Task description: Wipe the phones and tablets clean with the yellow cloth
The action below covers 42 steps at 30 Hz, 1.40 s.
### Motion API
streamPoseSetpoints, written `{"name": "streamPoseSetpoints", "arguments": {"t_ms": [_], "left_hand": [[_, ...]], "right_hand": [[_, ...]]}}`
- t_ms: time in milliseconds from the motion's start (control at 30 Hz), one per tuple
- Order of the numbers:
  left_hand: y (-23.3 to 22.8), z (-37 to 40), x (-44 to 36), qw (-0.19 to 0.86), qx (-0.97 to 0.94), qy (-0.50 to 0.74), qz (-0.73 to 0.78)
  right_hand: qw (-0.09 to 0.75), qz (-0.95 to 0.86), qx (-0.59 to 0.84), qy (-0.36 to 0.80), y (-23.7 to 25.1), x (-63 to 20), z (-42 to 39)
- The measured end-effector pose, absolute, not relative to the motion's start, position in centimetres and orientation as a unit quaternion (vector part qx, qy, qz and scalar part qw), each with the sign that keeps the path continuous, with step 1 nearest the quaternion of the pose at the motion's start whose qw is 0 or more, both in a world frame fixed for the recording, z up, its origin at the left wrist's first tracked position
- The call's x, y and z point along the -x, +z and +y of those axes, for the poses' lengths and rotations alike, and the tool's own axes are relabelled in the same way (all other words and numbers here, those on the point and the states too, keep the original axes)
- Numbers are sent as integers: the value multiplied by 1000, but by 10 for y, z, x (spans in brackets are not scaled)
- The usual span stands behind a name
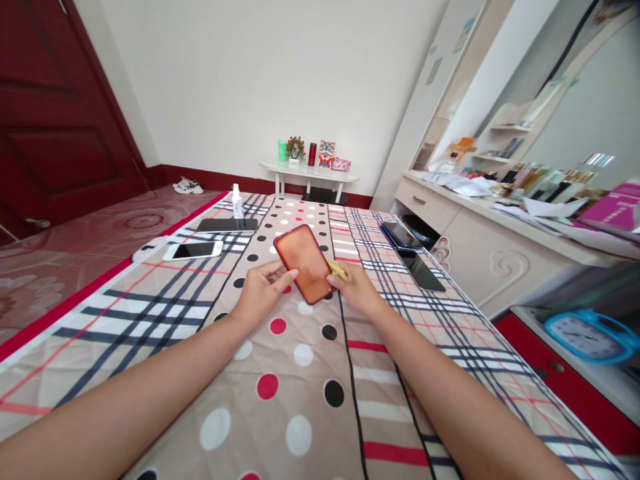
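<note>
Gripping glossy, perhaps reddish phone (304, 263), rounded corners.

The phone (304, 263) between my fingers is orange-red and glossy; the cloth (338, 269) under my right thumb is yellow. My bedspread (300, 373) is beige with red, black and white dots down the middle, and plaid in navy, white and red at each side. The door (55, 113) is dark red.

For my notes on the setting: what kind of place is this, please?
Most likely a bedroom at home. The hands hold a red phone over a quilted bed cover, a dresser crowded with bottles and papers stands alongside, and a red door is on the left.
</note>
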State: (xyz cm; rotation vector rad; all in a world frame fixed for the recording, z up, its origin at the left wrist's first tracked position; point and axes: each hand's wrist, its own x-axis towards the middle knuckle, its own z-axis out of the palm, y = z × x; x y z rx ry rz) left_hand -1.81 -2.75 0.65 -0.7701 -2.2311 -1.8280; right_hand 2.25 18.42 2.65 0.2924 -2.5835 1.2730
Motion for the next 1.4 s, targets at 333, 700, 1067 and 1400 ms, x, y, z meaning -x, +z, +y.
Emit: {"name": "streamPoseSetpoints", "arguments": {"t_ms": [333,700,1067,1400], "left_hand": [[9,-33,21,133,396,-326,-848],[20,-31,11,165,317,-155,-921],[21,-29,10,149,271,-119,-944],[19,-27,11,138,244,-116,-953]], "right_hand": [[170,-931,-208,246,62,-26,211],[184,-958,-48,213,51,-24,214],[172,-979,81,75,48,-26,198],[125,-988,88,8,52,-36,184]]}}
